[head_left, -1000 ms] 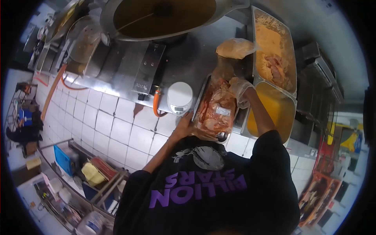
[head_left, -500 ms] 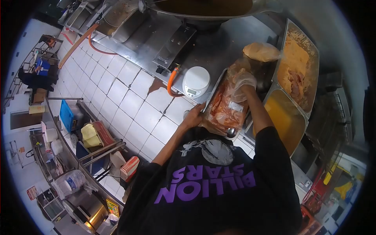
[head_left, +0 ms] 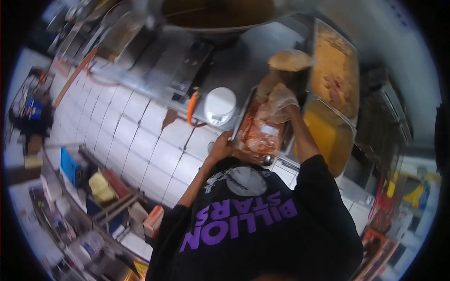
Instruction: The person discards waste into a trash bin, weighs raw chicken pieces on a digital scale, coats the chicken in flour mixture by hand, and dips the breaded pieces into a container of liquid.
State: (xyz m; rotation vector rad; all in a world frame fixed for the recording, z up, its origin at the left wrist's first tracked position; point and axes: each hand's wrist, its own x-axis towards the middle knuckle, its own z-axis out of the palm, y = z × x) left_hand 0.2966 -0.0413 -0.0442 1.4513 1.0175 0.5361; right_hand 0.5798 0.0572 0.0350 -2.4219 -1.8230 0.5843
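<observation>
A metal tray (head_left: pixel 244 108) lined with clear plastic holds reddish raw meat (head_left: pixel 258 136) with a white label (head_left: pixel 269 130) on top. My left hand (head_left: pixel 222 145) is bare and closes on the tray's near left rim. Over the far right part of the meat is my right hand (head_left: pixel 283 105), in a clear plastic glove. Its fingers are curled at a pale, pinkish lump; blur hides exactly what they hold. Just beyond it lies a plastic bag (head_left: pixel 289 61) of pale, tan contents. A white digital scale (head_left: pixel 220 105) stands left of the tray.
At right are a tub of orange-tan breading (head_left: pixel 328 61) with meat pieces and a tub of yellow liquid (head_left: pixel 323 136). A large pan (head_left: pixel 215 24) of dark liquid sits at the back. An orange hose (head_left: pixel 192 107) hangs at the counter's edge, above white floor tiles (head_left: pixel 145 136).
The whole view has shifted and blurred as my head turned, so the counter items appear further left. Both hands stay at the tray; the right moves little over the meat.
</observation>
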